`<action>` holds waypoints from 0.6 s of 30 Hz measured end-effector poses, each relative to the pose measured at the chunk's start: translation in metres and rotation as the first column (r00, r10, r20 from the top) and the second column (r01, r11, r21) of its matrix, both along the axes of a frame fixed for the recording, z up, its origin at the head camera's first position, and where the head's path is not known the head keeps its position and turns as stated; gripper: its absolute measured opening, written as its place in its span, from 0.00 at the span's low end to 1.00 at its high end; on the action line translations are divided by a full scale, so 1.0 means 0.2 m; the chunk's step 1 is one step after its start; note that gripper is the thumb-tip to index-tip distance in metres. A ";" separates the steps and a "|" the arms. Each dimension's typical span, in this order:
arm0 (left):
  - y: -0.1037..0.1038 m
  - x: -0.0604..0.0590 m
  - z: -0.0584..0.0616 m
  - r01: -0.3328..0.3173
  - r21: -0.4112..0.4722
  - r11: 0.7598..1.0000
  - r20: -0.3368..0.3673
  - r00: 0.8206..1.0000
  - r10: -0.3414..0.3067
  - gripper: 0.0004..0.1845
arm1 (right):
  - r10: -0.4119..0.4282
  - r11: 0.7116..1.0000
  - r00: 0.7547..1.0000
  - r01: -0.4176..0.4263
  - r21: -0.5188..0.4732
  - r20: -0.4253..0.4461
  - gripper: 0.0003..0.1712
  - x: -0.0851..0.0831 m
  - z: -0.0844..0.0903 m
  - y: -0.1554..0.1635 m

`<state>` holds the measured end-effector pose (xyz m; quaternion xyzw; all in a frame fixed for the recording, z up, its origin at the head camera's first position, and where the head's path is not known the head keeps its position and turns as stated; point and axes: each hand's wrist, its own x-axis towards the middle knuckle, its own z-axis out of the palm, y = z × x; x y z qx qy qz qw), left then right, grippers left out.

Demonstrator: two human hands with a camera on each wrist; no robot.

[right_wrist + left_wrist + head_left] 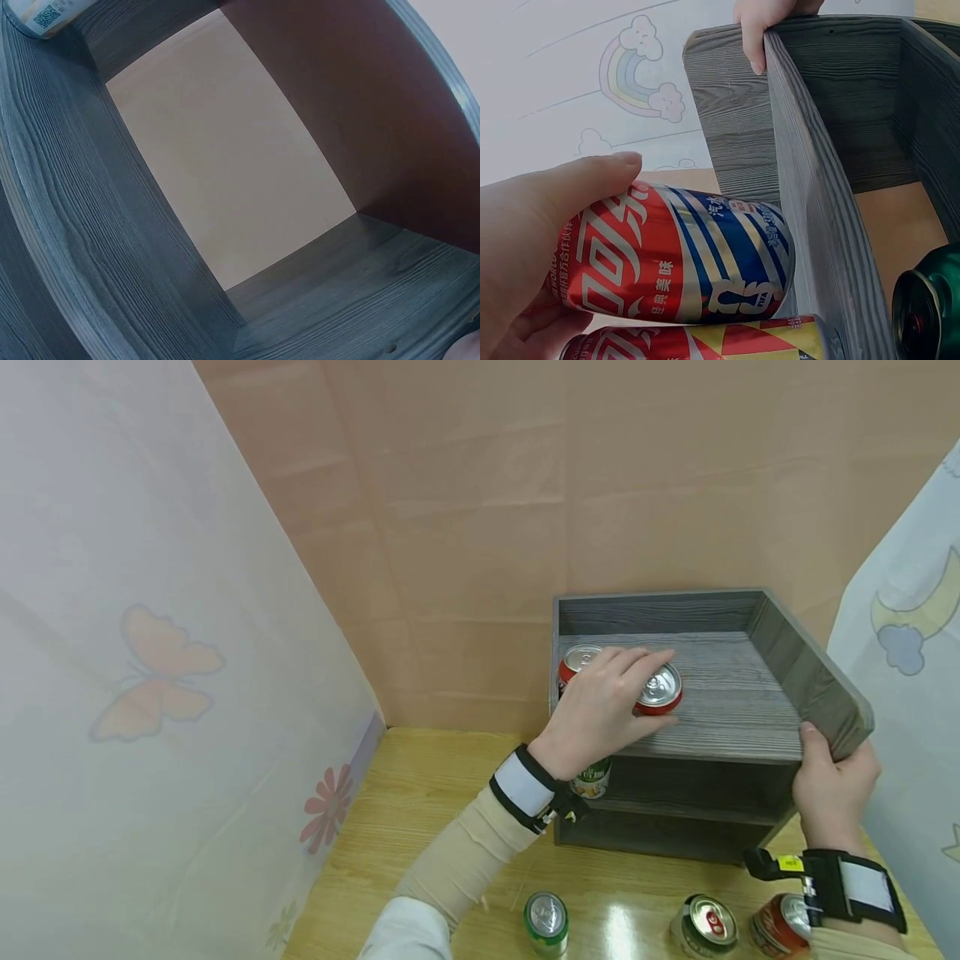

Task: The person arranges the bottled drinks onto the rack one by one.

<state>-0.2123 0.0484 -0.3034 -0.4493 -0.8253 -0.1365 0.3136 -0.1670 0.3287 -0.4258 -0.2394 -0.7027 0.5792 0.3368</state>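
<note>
On the top level of a grey wood-grain shelf (757, 693), my left hand (596, 710) grips a red soda can (660, 689) between thumb and fingers. Blue and white stripes show on this can (727, 247) in the left wrist view, where its base is at the shelf board. Right beside it stands another red can (580, 658), partly behind my hand. My right hand (836, 789) holds the shelf's front right corner, thumb on the front edge. In the compartment below stands a green can (591, 781), mostly hidden by my left wrist.
On the wooden table (412, 810) in front of the shelf are a green can (546, 920), a dark green and gold can (705, 927) and a red can (776, 927). A tan backdrop (450, 527) rises behind; printed sheets (150, 818) flank both sides.
</note>
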 end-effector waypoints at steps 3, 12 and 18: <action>0.01 -0.01 0.00 -0.018 -0.001 1.000 -0.010 1.000 0.018 0.41 | 0.001 1.000 1.000 -0.001 -0.001 -0.008 0.14 0.00 0.00 0.00; 0.02 -0.02 0.00 -0.080 -0.050 0.996 -0.015 0.997 0.079 0.42 | 0.003 1.000 1.000 -0.003 -0.017 -0.005 0.14 0.00 -0.01 0.00; 0.03 -0.02 0.01 -0.122 -0.083 0.989 -0.025 0.992 0.120 0.43 | -0.002 1.000 1.000 0.002 -0.028 0.016 0.15 0.00 0.00 0.00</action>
